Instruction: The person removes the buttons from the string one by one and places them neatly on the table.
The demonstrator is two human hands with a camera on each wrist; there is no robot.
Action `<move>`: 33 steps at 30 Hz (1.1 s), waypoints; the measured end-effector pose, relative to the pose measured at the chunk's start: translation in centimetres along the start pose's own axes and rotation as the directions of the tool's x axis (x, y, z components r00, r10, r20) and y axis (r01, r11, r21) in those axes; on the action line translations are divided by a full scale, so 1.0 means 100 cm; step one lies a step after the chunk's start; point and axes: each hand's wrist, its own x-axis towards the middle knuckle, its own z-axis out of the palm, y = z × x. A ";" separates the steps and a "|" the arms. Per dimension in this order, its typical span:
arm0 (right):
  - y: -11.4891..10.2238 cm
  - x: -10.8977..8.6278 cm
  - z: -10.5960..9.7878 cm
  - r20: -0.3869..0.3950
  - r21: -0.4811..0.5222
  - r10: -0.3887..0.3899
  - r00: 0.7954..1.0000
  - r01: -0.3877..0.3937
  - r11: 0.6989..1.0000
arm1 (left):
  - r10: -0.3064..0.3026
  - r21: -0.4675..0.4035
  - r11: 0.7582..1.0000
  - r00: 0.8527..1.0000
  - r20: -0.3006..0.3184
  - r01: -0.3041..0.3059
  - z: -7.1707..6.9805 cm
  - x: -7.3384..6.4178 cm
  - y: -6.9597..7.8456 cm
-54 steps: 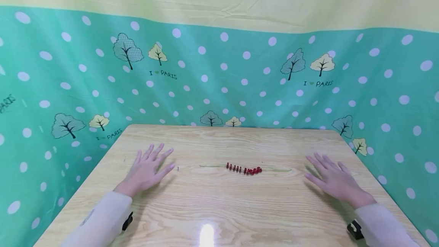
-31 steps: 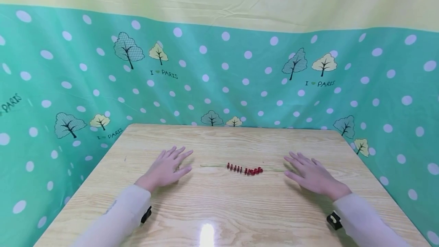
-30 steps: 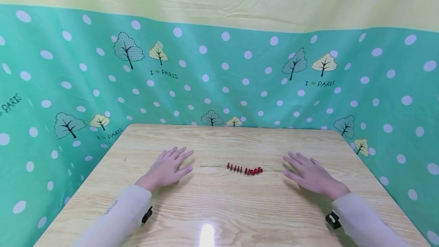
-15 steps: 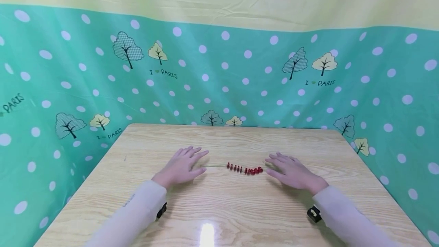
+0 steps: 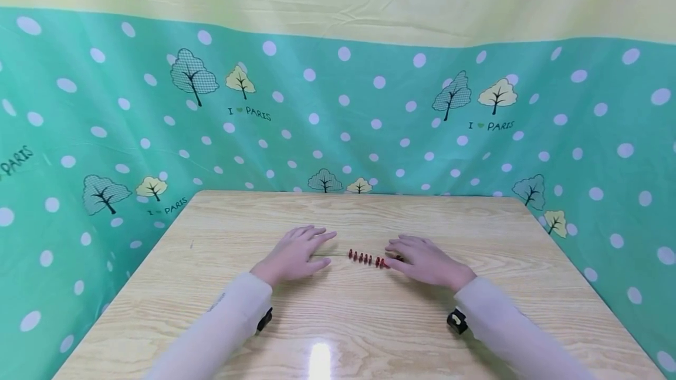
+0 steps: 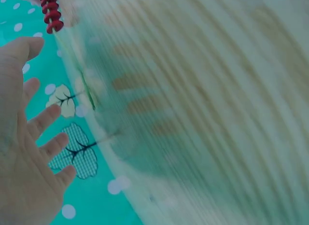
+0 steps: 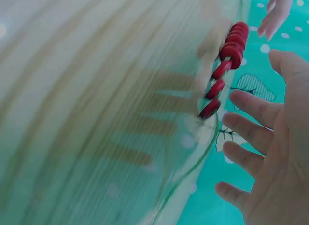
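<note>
Several red disc-shaped beads [image 5: 361, 257] lie in a row on the table, threaded on a thin green cord [image 7: 200, 160]. In the left wrist view the cord's end trails away from the red beads [image 6: 51, 13]. My left hand [image 5: 294, 254] is just left of the row, fingers spread and holding nothing; its palm shows in the left wrist view. Over the row's right end hovers my right hand [image 5: 422, 260], hiding some beads in the head view. Relaxed, spread fingers [image 7: 251, 131] show beside the beads in the right wrist view, apart from them.
The wood-grain table [image 5: 338, 321] is glossy and reflects the hands. A green and yellow curtain [image 5: 338, 92] with dots and trees hangs behind it and along both sides. Each wrist carries a black device [image 5: 457, 321] below the sleeve.
Both hands have moved inward toward the beads, the left to the right and the right to the left. The right hand now covers part of the row. The beads have not moved.
</note>
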 end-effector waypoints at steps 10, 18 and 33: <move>-0.021 0.027 0.005 -0.039 0.046 -0.028 0.999 0.030 0.998 | 0.022 -0.014 1.000 1.000 -0.009 -0.022 0.001 0.013 0.013; -0.035 0.047 0.013 -0.038 0.050 0.005 0.999 -0.003 0.999 | -0.008 -0.045 0.999 1.000 0.010 0.008 0.004 0.020 0.018; -0.048 0.069 0.029 -0.081 0.056 0.068 0.994 -0.064 0.996 | -0.026 -0.083 0.996 0.999 -0.018 0.025 0.009 0.027 0.023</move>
